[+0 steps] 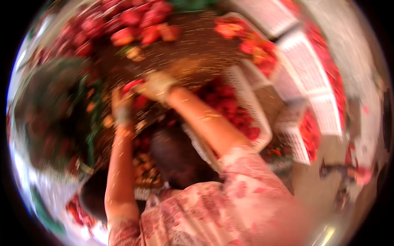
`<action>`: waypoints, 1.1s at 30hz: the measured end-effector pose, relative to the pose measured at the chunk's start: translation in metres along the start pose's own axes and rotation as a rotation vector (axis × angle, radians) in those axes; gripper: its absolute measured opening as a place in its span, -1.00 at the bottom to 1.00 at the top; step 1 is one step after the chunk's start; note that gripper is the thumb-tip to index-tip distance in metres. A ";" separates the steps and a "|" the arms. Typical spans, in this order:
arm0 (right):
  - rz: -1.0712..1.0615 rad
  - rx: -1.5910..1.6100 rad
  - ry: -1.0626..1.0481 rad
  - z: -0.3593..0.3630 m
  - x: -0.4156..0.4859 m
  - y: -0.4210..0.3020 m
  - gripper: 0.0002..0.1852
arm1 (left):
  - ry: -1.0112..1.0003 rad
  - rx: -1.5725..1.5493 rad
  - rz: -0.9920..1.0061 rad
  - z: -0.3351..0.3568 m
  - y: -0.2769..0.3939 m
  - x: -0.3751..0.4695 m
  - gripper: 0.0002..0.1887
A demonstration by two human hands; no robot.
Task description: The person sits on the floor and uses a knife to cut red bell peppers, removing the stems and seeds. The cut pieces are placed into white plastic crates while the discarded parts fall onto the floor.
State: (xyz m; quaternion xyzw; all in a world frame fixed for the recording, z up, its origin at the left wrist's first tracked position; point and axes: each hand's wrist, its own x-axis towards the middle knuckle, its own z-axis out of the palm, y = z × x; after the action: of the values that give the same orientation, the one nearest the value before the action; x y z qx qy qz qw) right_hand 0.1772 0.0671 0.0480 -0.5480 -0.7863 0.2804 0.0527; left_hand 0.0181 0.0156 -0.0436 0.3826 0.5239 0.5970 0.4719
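My two hands are close together over a brown work surface (203,33) strewn with pale seeds. Both appear to wear light gloves, though motion blur hides detail. A red pepper (133,86) is in the fingers of my left hand (122,106). My right hand (158,85), its fingers curled, meets the pepper from the right; whether it grips the pepper or a small tool cannot be made out. Just below, between the hands, shows another red pepper piece (141,101). Pale seeds cling to both forearms.
Red peppers (132,17) are heaped at the far left. A dark green mesh sack (55,113) stands left. Right of my arm is a white crate (261,123) of red pieces; more white crates (303,61) stand beyond. Pale-orange scraps (146,169) lie below, near my knees.
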 end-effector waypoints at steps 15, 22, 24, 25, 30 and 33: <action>0.120 0.531 0.007 0.033 0.068 0.055 -0.56 | -0.020 0.321 0.169 0.013 0.018 -0.034 -0.50; 0.274 0.526 -0.115 0.008 0.071 0.046 -0.26 | -0.150 1.075 0.733 0.001 0.059 -0.041 -0.37; 0.268 0.476 -0.159 0.008 0.074 0.038 -0.19 | -0.400 1.334 0.730 0.003 0.089 -0.047 -0.33; 0.271 0.510 -0.173 0.009 0.076 0.035 -0.19 | -0.544 1.393 0.663 0.006 0.099 -0.047 -0.32; 0.192 0.451 -0.151 0.006 0.067 0.025 -0.21 | -0.833 1.463 0.474 0.003 0.127 -0.038 -0.37; 0.093 0.443 -0.107 0.001 0.051 0.018 -0.21 | -0.910 1.320 0.484 -0.004 0.121 -0.031 -0.56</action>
State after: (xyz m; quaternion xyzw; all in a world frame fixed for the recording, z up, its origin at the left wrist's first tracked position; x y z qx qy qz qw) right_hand 0.1716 0.1165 0.0270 -0.5430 -0.6813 0.4769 0.1168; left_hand 0.0032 -0.0162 0.0762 0.8859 0.4278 0.0396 0.1751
